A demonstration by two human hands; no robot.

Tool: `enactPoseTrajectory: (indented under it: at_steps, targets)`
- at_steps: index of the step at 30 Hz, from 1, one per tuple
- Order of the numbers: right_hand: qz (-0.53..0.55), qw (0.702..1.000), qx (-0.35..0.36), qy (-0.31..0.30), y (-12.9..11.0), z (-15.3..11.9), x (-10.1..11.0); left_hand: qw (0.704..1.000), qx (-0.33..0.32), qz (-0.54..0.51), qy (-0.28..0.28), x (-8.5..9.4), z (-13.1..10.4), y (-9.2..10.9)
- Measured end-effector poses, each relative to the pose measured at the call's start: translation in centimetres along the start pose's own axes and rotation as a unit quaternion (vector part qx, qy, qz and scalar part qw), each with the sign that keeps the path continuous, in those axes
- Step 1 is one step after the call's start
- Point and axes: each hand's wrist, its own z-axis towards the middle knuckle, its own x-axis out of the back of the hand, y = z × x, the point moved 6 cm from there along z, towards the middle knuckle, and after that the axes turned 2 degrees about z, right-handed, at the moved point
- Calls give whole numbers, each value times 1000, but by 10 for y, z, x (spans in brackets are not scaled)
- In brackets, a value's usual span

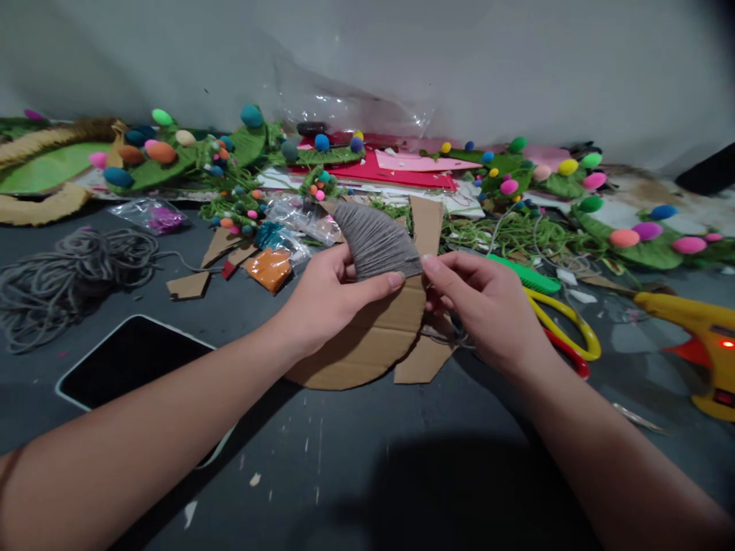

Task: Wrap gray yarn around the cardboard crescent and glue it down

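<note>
1. Forearms (143, 417) are angled inward from both sides, and a phone (135, 360) is left lying below the left one.
2. Centre now: a cardboard disc (361, 344) is held up, its upper part covered in grey yarn (379, 241). It is clamped between left hand (327, 295) thumb and fingers, seemingly to keep the strands packed.
3. At the rim, yarn is being pinched by the right hand (488, 295), thumb against forefinger, probably for tension.
4. Scissors (591, 337) and glue gun (703, 333) are placed rightward, presumably for reach.
5. Behind, ball-trimmed leaves (249, 145) are lined up near the wall (488, 69).

No readable text or numbers show anywhere.
</note>
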Motion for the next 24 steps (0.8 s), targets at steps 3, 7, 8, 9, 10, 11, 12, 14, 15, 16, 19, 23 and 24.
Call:
enactPoseTrajectory:
  at_steps: [3,7,8,9,10,11,12,14,15,16,19,23,24]
  targets:
    - [-7,1000,3,8,0,1,1,1000,-4,4,2,1,0,0]
    - [35,999,-9,-7,4,3,0,1000,-7,-7,-4,1,0,-1]
    - [53,998,-16,-12,7,3,0,1000,-8,-8,-5,0,0,-2]
    - [70,997,-21,-16,8,4,0,1000,-8,-9,-6,0,0,-2]
    - [82,996,-26,-19,10,4,0,1000,-8,-8,-6,0,0,-2]
    - [86,996,-29,-22,11,4,0,1000,-8,-8,-6,0,0,-1]
    - [85,996,-31,-24,11,4,0,1000,-8,-8,-4,0,0,-1]
    - [77,996,-29,-18,11,4,1,1000,-6,-10,-2,0,0,-1]
    - [75,997,-24,-9,10,5,2,1000,-5,-11,-2,0,0,-1]
    - [74,997,-17,3,9,5,4,1000,-3,-11,-1,0,0,-1]
    - [84,996,-1,35,7,6,9,1000,1,-11,0,1,0,-2]
    - [75,996,-6,44,5,5,12,1000,3,-13,0,0,0,-3]
    - [65,997,-5,44,4,5,12,1000,2,-14,-2,0,0,-3]
